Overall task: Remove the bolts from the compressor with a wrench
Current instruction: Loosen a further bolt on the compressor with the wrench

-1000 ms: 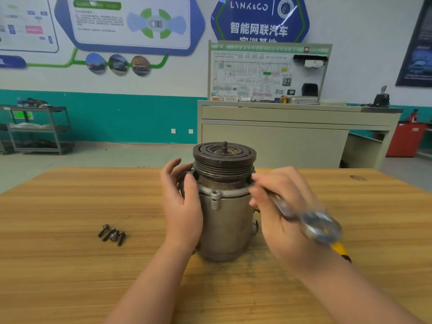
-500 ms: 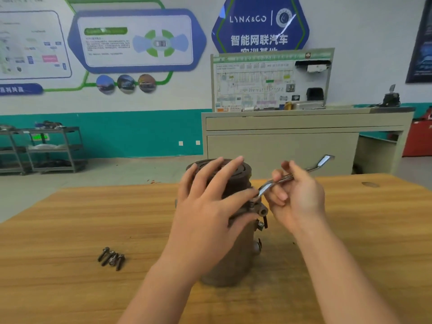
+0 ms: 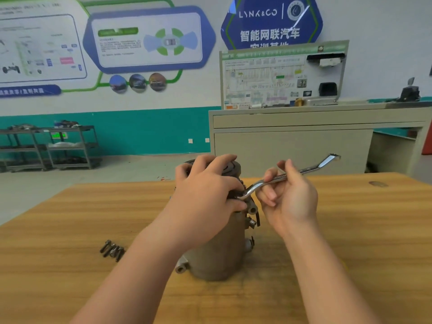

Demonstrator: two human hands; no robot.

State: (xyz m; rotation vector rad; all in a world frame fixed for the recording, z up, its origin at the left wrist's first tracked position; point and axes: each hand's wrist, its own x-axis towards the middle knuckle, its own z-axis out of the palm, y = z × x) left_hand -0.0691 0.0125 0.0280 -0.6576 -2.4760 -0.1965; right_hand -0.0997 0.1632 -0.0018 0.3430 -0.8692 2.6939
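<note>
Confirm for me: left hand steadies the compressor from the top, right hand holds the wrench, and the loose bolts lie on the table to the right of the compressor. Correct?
Not quite. The head view shows the loose bolts on the table to the left of the compressor, not the right. The rest holds: left hand on top, right hand holding the wrench.

Compressor [image 3: 219, 249] sits mid-table with the left hand [image 3: 205, 197] draped over its top and the wrench [image 3: 287, 176] sticking out right. Loose bolts [image 3: 112, 250] on the left (small cluster); bare wooden table [image 3: 350, 230] on the right.
</note>
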